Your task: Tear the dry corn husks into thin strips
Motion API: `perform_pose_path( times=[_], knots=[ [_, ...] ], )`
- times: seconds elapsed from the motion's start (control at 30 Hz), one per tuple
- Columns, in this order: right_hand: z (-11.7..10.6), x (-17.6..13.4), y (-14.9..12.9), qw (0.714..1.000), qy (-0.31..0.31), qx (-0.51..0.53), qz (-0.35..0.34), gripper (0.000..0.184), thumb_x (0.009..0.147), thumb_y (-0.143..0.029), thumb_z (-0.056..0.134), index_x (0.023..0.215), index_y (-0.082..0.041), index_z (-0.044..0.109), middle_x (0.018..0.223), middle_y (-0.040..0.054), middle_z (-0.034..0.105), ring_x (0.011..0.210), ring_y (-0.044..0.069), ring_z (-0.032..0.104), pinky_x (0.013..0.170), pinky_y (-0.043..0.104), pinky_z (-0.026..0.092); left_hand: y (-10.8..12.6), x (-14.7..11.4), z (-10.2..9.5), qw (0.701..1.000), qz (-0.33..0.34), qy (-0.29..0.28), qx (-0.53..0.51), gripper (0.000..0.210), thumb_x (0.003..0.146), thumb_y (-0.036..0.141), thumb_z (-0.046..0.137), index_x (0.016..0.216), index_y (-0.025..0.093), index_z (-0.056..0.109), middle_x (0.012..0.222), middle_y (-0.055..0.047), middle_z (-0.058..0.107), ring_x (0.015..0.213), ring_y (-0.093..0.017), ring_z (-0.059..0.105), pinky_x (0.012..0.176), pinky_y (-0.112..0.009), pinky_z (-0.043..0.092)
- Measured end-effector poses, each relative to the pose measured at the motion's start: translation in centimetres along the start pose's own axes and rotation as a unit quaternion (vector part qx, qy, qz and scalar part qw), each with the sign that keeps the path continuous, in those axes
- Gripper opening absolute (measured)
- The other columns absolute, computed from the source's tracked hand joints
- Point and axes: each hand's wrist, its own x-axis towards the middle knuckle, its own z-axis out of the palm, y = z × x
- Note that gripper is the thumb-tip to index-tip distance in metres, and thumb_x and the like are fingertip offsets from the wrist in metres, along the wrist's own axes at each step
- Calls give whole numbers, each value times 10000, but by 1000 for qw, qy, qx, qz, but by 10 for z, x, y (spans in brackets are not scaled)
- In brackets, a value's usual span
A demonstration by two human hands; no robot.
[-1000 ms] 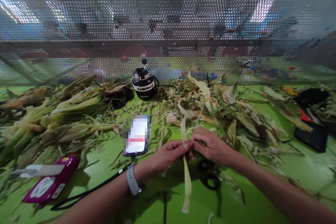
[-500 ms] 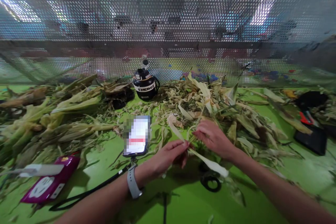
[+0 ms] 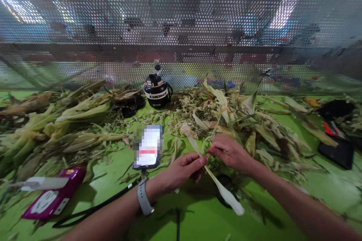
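My left hand [image 3: 185, 166], with a grey watch strap [image 3: 144, 197] on its wrist, is closed on a pale corn husk strip [image 3: 230, 199]. The strip's broad white end slants down to the right, and its other end points up past the fingers. Just to the right, my right hand [image 3: 230, 151] is closed in a pinch at the thin green husk strands by the left fingertips. Its curled fingers partly hide what they grip. Under the strip lies a dark ring-shaped object [image 3: 223, 196], partly covered.
A heap of dried husks [image 3: 226, 109] lies behind my hands; more husks [image 3: 82, 115] spread at left. Around stand or lie a black bottle [image 3: 157, 96], a lit phone [image 3: 148, 147], a magenta pouch [image 3: 55, 197] and a black item [image 3: 336, 152]. Perforated metal [image 3: 181, 19] rises behind the green table [image 3: 158, 226].
The husk strip's white end has swung downward, now steeper, over the dark ring. A looser husk piece below the right hand has dropped lower and blurred. Both hands stay nearly in place.
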Motion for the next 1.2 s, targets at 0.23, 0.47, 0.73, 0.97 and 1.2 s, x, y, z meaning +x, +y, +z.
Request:
perform_pose_path(
  times=[0.23,0.47,0.73,0.97,1.2],
  knots=[
    [-3,-1,6,998,26,-2,54,438,952,-443,364,669,-172,562,623,25,530,628,152,486,606,269,358,0,0,3,996,9,-4,-84,347,809,504,570,805,160,524,710,-31,681,628,-114,602,621,-245,443],
    [-5,-1,1,999,-28,10,30,402,949,-409,396,681,-179,589,624,27,565,665,164,497,682,307,392,0,3,7,978,-26,-10,-205,450,800,567,537,802,123,609,713,-76,691,663,-159,645,683,-293,482],
    [6,-3,-4,999,-31,-4,22,496,965,-463,257,672,-173,531,662,32,505,674,160,476,622,278,388,-3,4,7,995,-31,33,-88,403,837,568,470,830,168,521,580,7,645,370,-68,476,368,-189,263],
    [12,-4,4,999,6,-48,-9,463,974,-424,271,661,-181,510,637,24,482,659,167,445,649,310,372,-4,3,10,998,-3,52,-47,419,778,594,535,761,179,480,567,25,627,406,-83,512,423,-209,383],
    [-14,-4,-4,983,159,-73,60,147,921,-312,467,947,-195,552,1048,113,570,1078,252,474,924,419,364,-5,3,9,981,44,101,-160,330,830,500,540,890,178,495,696,-10,683,590,-126,622,547,-227,440]
  ],
)
